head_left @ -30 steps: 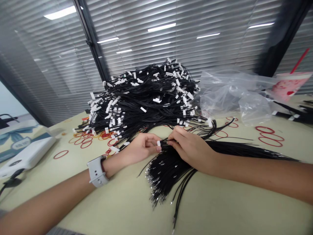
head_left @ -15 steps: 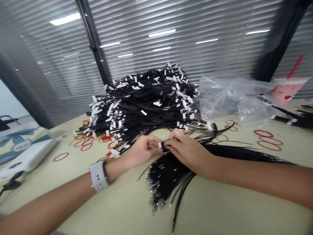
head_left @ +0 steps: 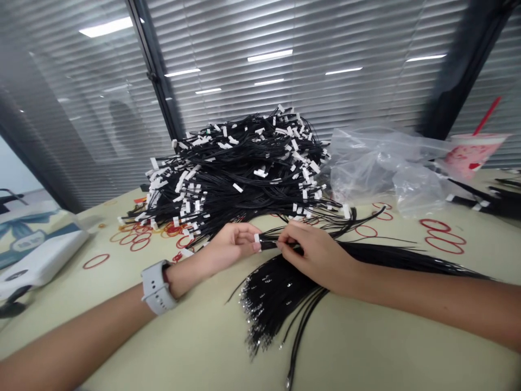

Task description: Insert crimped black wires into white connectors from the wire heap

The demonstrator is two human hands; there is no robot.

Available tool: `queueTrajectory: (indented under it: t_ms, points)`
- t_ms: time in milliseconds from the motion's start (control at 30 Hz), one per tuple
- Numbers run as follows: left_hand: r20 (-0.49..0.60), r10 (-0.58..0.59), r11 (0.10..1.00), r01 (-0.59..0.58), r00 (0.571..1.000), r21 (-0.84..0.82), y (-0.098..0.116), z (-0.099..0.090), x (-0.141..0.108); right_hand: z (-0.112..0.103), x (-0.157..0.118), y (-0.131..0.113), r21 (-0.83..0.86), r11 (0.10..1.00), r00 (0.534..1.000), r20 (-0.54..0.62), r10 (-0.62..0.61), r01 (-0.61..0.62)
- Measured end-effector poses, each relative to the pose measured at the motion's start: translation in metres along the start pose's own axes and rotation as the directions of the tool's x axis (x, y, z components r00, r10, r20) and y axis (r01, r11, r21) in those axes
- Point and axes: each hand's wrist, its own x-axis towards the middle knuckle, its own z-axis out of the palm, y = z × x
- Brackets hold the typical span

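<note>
My left hand (head_left: 232, 243), with a grey watch on the wrist, pinches a small white connector (head_left: 257, 240) between thumb and fingers. Short black wires (head_left: 267, 243) run from that connector towards my right hand (head_left: 315, 252), whose thumb and fingertips are closed on a wire; its tip is too small to make out. Below both hands lies a thick bundle of black wires (head_left: 271, 293), its silvery metal ends fanned out to the left. My right forearm crosses over part of this bundle.
Behind my hands rises a big heap of black cables (head_left: 248, 190) with white connectors. Red rubber bands (head_left: 140, 241) lie scattered on the table (head_left: 183, 347). Clear plastic bags (head_left: 382, 168) and a cup with a red straw (head_left: 472, 155) stand right; a white device (head_left: 43, 263) lies left.
My left hand has moved slightly left with the connector, away from my right fingertips, so more of the wires between them shows. The view has shifted a little.
</note>
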Motion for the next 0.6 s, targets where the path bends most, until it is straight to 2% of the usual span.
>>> queueTrajectory:
  t_ms: [267, 433, 600]
  points:
    - [0.066, 0.042, 0.999, -0.042, 0.997, 0.006, -0.0017, -0.0036, -0.0019, 0.0040, -0.0025, -0.0013, -0.023, 0.998, 0.998, 0.020, -0.057, 0.058]
    - [0.062, 0.031, 0.999, -0.033, 0.998, 0.042, -0.0010, -0.0030, -0.0014, 0.0040, -0.0035, -0.0009, -0.086, 0.989, 0.992, 0.056, -0.115, 0.119]
    - [0.058, 0.011, 1.000, -0.012, 0.998, 0.029, -0.0008, -0.0028, -0.0010, 0.0029, -0.0042, 0.0006, -0.086, 0.990, 0.991, 0.084, -0.103, 0.110]
